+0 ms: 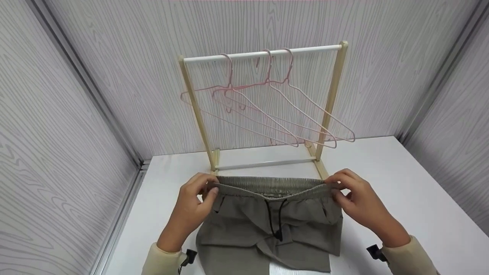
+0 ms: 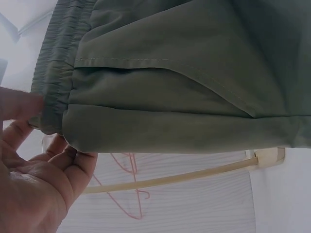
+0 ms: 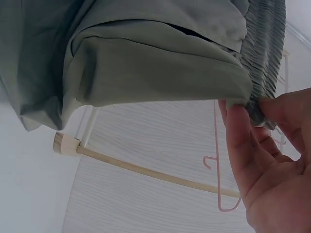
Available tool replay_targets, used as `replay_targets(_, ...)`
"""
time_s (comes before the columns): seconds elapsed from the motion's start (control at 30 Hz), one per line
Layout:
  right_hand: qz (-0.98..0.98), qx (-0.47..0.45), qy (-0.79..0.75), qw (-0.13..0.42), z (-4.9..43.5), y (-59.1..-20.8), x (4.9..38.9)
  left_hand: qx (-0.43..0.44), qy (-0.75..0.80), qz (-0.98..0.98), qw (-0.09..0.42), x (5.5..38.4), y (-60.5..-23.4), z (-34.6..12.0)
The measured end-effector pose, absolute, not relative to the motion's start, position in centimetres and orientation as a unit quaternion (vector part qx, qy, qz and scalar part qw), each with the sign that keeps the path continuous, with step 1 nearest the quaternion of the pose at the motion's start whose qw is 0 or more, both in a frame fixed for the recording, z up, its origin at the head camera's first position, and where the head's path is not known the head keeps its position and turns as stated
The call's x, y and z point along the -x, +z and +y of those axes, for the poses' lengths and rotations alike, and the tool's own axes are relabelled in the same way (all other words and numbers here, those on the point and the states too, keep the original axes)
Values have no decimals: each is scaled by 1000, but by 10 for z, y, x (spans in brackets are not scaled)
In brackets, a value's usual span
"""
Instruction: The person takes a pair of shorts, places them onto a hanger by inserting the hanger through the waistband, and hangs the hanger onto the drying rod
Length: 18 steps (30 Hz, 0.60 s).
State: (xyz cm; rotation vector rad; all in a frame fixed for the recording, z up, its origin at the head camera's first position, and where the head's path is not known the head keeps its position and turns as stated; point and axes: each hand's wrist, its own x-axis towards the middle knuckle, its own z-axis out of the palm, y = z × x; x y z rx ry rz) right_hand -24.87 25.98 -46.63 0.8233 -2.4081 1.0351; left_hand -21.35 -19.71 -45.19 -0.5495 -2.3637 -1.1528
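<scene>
Grey-green drawstring shorts [image 1: 237,225] hang between my two hands, with the gathered elastic waistband [image 1: 244,191] at the top and its opening showing. My left hand [image 1: 195,198] pinches the left end of the waistband between thumb and fingers. At the other end, my right hand [image 1: 357,198] pinches the waistband the same way. A dark drawstring [image 1: 278,225] dangles from the front middle. In the left wrist view, a side pocket seam runs along the shorts [image 2: 160,87]. The right wrist view shows the fingertips at the elastic edge [image 3: 265,63] of the waistband.
Behind the shorts stands a small wooden rack [image 1: 336,84] with a white rail [image 1: 317,49]. Several pink hangers, among them a front one [image 1: 263,110], hang from it. The white table [image 1: 382,168] meets wood-patterned panels [image 1: 126,68] at the back and sides.
</scene>
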Motion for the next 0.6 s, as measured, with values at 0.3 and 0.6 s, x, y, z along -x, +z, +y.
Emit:
replay_targets(0.3,-875,-293,361,136,260,-475,252,195,-428,-855,216,215,-463,-193)
replay_targets(0.6,-889,-306,323,104,258,-480,252,166,-461,-850,193,214,-470,-188)
